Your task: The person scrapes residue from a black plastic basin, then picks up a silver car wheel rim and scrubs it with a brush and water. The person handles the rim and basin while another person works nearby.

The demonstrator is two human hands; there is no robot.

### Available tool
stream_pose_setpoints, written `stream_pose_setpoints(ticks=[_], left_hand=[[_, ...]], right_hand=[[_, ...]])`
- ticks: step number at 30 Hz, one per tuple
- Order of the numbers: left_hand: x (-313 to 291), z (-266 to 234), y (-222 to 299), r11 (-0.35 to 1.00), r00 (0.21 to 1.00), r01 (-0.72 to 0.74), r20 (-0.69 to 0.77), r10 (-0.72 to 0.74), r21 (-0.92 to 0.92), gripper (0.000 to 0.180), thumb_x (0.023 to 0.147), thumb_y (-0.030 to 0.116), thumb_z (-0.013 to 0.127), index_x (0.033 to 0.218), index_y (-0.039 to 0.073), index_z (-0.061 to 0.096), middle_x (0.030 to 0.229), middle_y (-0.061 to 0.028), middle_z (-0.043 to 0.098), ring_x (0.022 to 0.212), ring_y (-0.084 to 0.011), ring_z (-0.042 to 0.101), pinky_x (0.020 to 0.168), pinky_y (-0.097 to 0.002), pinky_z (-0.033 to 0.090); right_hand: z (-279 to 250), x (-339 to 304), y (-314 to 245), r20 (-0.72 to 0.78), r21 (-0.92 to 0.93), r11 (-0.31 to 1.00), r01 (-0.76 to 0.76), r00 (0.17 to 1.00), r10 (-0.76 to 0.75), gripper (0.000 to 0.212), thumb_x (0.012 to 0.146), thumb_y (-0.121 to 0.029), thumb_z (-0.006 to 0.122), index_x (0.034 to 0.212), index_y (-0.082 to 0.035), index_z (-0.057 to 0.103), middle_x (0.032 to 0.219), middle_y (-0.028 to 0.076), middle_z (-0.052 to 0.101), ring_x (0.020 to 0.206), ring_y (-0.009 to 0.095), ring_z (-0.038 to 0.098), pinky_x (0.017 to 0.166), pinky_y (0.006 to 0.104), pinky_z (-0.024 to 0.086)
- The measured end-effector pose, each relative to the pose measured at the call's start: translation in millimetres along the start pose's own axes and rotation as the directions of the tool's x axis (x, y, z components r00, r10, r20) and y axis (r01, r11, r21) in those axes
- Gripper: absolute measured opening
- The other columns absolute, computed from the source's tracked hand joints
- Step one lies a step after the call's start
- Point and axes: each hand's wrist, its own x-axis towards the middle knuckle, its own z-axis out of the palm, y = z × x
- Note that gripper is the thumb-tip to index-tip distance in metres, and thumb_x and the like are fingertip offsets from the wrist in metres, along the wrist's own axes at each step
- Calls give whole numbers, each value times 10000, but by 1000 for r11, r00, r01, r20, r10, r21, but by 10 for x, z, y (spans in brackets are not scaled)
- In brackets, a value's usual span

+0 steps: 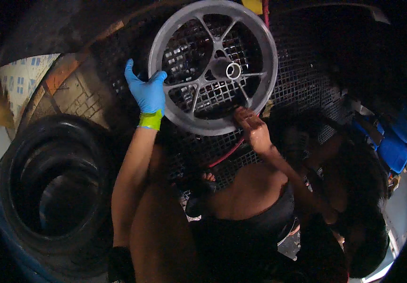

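A grey spoked wheel rim [265, 96] with a hub in its middle stands or lies in front of me at the top centre. At its left edge is my left hand [147, 93], in a blue glove with a yellow-green band at the wrist. The thumb side touches the rim, and one finger sticks out away from it. My right hand [253, 127], bare, is at the lower right edge of the rim. Its fingers are bent over that edge and pressed together; the dark hides their tips.
Black tyres [54, 177] are stacked at the left. Under the rim spreads a dark grid mat [300, 70]. A red hose [227, 153] runs past the rim. Blue containers [394, 146] stand at the right. My bare knee [250, 191] is below the rim.
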Motion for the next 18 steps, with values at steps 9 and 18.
stream_pose_setpoints(ticks=[9,18], left_hand=[[-148,-134,124,990,993,65,-90,-76,-124,895,671,-77,756,1456,46,344,1365,-144,431,1188,-256,478,1004,-356,451],[26,-51,183,990,995,90,-39,-95,-107,937,662,-18,808,1470,3,334,1427,-168,425,1268,-265,464,1103,-363,363]], right_hand=[[236,74,-222,17,-14,994,-111,994,111,448,720,51,553,1157,-3,634,1131,174,670,1065,346,660,898,415,557],[154,140,-8,-9,79,997,-18,1000,18,351,770,38,547,1095,-19,666,1175,157,667,1098,339,644,919,394,542]])
